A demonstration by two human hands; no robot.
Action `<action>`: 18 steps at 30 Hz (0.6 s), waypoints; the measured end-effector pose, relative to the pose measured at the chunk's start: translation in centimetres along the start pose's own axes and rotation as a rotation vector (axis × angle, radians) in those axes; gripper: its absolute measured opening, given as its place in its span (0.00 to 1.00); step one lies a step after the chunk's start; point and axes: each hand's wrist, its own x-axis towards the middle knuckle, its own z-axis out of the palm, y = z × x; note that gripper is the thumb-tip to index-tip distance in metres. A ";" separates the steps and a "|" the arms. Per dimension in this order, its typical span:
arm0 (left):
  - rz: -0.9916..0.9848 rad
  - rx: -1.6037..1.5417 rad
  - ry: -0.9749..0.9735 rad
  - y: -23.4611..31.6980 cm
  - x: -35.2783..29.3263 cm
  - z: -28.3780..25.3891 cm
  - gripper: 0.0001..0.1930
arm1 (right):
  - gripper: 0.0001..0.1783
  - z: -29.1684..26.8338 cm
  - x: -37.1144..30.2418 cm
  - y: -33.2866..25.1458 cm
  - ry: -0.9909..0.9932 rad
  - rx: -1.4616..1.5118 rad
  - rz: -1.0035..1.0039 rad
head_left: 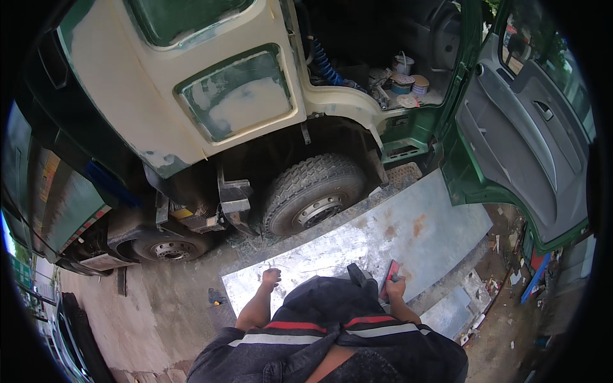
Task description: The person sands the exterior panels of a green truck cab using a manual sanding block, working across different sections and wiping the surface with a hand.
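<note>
One red tool [390, 272] gripped in right hand [396, 287]; left hand [271, 276] curled inward, seemingly empty.

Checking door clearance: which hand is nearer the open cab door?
Right: the right hand is left of the open cab door, holding a red hand tool; the left hand is farther left.

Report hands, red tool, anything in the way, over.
Right hand gripping red tool. Left hand above pale sheet, contents unclear. Tool away from truck. Open door off to the right, clear of both hands.
</note>
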 end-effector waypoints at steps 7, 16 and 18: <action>0.008 -0.001 0.092 -6.2 2.2 0.7 0.15 | 0.37 0.2 0.2 4.0 -0.087 -0.098 -0.028; -0.132 0.120 0.174 -18.5 5.1 5.7 0.10 | 0.36 0.4 4.9 8.9 -0.098 -0.141 -0.099; -0.102 0.103 0.175 -19.6 5.8 7.5 0.09 | 0.35 0.6 6.0 9.7 -0.091 -0.174 -0.111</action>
